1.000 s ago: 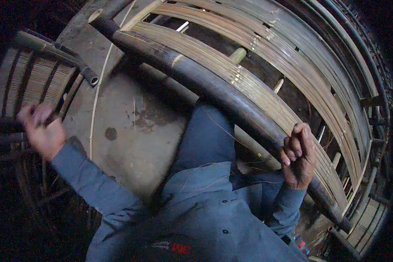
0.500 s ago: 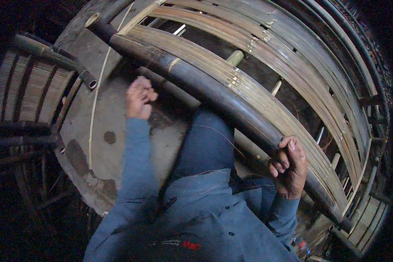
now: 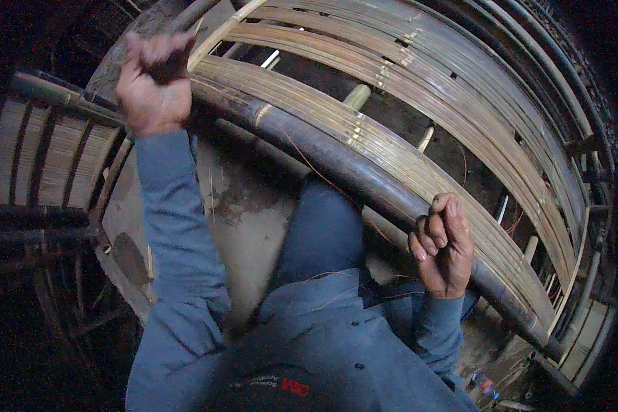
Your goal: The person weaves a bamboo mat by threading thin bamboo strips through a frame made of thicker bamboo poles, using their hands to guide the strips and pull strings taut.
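A bamboo frame with split-bamboo slats (image 3: 391,147) curves across the view in front of me, edged on my side by a thick dark bamboo pole (image 3: 309,147). My left hand (image 3: 156,86) is raised at the pole's far left end, its bent fingers smeared by motion. At the pole's right part, my right hand (image 3: 446,240) is closed, palm up, with fingers curled against the thumb; whatever it pinches is too small to make out. A thin reddish-brown wire (image 3: 316,169) trails over the pole toward my lap. Whether either hand holds it is unclear.
A second slatted bamboo piece (image 3: 44,154) stands at the left. Pale and green crosspieces (image 3: 357,97) show through gaps between the slats. My knee (image 3: 323,233) is under the pole, above a stained grey floor (image 3: 244,254). Small colourful litter (image 3: 484,384) lies at lower right.
My left hand has swung up and left, from below the pole to its far left end. My right hand has shifted slightly up and left, still curled. The wire now lies across the pole.
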A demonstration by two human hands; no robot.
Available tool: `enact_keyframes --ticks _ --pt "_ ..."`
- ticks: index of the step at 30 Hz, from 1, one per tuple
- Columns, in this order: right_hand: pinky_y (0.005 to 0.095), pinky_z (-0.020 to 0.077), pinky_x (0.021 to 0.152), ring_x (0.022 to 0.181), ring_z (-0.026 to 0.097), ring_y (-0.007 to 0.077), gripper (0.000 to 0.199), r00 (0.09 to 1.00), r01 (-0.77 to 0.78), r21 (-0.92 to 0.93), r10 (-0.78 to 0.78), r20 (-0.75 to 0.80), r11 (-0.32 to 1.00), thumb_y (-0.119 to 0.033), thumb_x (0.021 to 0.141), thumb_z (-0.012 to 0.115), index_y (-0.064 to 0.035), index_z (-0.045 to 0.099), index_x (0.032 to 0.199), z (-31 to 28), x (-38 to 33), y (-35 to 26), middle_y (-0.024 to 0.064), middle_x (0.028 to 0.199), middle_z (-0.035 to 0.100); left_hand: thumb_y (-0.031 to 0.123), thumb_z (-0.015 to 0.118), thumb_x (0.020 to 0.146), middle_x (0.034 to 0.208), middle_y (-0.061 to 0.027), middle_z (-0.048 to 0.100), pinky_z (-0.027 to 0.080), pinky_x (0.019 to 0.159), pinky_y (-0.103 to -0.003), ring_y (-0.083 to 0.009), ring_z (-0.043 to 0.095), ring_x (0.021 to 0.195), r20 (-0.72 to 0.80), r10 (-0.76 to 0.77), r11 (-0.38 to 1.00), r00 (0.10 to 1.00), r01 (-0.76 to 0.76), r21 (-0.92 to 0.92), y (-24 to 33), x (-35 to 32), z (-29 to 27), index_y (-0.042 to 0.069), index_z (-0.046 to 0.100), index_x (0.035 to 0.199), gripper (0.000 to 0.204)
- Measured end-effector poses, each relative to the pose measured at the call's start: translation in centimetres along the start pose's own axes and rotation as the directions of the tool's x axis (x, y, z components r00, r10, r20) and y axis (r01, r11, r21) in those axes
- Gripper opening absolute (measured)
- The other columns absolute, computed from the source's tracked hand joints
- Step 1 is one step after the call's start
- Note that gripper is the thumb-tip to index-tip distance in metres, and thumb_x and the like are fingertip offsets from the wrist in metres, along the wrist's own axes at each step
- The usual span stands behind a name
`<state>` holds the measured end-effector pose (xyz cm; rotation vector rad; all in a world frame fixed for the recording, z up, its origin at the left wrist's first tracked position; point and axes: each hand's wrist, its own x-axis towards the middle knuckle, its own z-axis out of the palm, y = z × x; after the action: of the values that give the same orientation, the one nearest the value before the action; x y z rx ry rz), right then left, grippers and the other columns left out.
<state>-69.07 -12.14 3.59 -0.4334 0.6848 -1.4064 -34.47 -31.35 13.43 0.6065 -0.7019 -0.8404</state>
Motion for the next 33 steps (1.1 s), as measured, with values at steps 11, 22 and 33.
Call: enact_keyframes --ticks 11,22,33 --pt "0.0342 0.0492 0.066 0.059 0.044 0.0097 0.026 0.998 -0.064 0.224 0.059 0.030 0.972 -0.025 0.109 0.045 -0.0018 0.057 0.108 -1.3 0.4 -0.3 -0.0034 0.063 0.036 0.028 0.055 0.101 0.068 0.0001 0.044 0.043 0.071 -0.032 -0.0147 0.046 0.068 -0.419 0.534 0.473 0.734 0.151 0.868 32.7 -12.9 -19.3 0.009 0.054 0.074 0.033" --pt "0.0374 0.0580 0.067 0.065 0.072 0.0291 0.014 0.879 0.447 -0.803 -0.028 0.476 0.394 -0.003 0.077 0.067 0.0062 0.072 0.086 0.5 -12.0 -6.7 0.0142 0.082 0.075 0.018 0.065 0.096 0.125 -0.0137 0.068 0.046 0.102 -0.035 -0.0250 0.062 0.118 0.292 -0.157 0.018 0.943 -0.293 0.956 8.7 -9.3 -17.6 0.001 0.064 0.129 0.037" --pt "0.0448 0.0471 0.086 0.093 0.058 0.0343 0.031 0.908 0.390 -0.920 0.148 0.391 0.038 -0.017 0.090 0.068 -0.0039 0.068 0.118 0.6 -5.2 -1.0 0.0158 0.097 0.065 0.027 0.049 0.107 0.065 0.0060 0.039 0.031 0.044 -0.023 -0.0045 0.033 0.049 0.176 -0.727 0.662 0.664 0.746 -0.078 -10.4 -7.5 -8.7 -0.001 0.057 0.120 0.032"
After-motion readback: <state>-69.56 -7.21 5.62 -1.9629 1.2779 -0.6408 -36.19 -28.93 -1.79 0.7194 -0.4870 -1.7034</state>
